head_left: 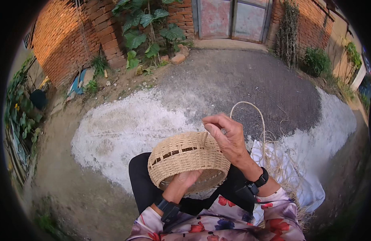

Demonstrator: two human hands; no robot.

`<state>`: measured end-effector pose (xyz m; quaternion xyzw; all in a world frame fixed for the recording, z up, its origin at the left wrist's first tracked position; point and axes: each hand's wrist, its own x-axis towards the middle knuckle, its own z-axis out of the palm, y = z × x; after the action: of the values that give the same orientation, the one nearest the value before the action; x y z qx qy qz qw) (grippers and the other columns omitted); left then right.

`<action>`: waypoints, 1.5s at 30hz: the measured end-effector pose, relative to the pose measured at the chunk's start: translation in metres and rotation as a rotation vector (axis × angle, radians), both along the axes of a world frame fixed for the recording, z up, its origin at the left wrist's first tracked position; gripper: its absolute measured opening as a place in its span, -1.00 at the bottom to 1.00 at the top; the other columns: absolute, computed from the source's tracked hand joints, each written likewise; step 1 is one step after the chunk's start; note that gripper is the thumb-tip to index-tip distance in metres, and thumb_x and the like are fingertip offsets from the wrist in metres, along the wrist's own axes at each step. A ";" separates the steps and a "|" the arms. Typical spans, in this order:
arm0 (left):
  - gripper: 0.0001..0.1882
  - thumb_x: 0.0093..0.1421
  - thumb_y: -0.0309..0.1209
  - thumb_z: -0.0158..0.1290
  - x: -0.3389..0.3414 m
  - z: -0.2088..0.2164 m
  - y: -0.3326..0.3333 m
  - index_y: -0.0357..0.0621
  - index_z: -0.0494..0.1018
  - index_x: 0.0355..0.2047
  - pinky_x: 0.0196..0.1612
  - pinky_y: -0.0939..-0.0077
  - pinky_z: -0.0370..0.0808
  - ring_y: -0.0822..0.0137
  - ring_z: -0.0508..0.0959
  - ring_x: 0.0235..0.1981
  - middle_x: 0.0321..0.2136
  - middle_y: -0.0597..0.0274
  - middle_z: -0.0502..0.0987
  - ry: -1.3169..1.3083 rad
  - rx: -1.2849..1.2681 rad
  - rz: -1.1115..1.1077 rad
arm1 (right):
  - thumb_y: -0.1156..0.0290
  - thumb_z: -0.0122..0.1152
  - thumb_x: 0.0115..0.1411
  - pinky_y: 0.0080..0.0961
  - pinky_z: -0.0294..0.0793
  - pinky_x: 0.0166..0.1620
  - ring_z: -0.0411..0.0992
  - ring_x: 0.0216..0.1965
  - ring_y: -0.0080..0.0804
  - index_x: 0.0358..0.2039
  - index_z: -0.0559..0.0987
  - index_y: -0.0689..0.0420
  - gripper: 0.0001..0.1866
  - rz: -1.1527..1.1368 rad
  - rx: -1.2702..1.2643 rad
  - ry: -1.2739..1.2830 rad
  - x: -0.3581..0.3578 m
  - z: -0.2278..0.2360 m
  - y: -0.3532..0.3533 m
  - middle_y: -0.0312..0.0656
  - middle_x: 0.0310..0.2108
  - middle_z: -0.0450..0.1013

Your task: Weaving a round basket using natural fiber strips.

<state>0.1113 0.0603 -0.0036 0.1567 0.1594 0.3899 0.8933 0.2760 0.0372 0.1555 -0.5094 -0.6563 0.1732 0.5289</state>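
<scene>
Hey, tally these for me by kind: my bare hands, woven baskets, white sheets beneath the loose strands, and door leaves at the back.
Left hand and right hand: 2
Woven basket: 1
White sheet: 1
Door leaves: 2
Total: 6

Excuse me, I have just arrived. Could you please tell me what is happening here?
A seated person is handling a pale woven basket over their lap, its open side tilted toward them. The left hand reaches into the opening. The right hand, raised beside the basket's upper edge, appears to pinch a pale strand. More loose strands lie on a white sheet to the person's right.
</scene>
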 end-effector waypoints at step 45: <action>-0.47 0.23 -0.11 0.11 -0.001 -0.033 -0.009 -0.12 0.32 0.10 0.20 0.15 0.35 0.22 0.39 0.10 0.06 0.17 0.42 0.190 0.267 0.286 | 0.47 0.21 0.08 -0.24 0.37 -0.35 0.42 -0.43 -0.09 -0.45 0.46 0.19 -0.89 0.230 -0.169 -0.380 0.004 -0.032 0.007 -0.08 -0.48 0.41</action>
<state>0.1105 0.0517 -0.0368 0.2855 0.2103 0.5138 0.7812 0.2797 0.0443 0.1240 -0.4972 -0.7810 0.1876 0.3281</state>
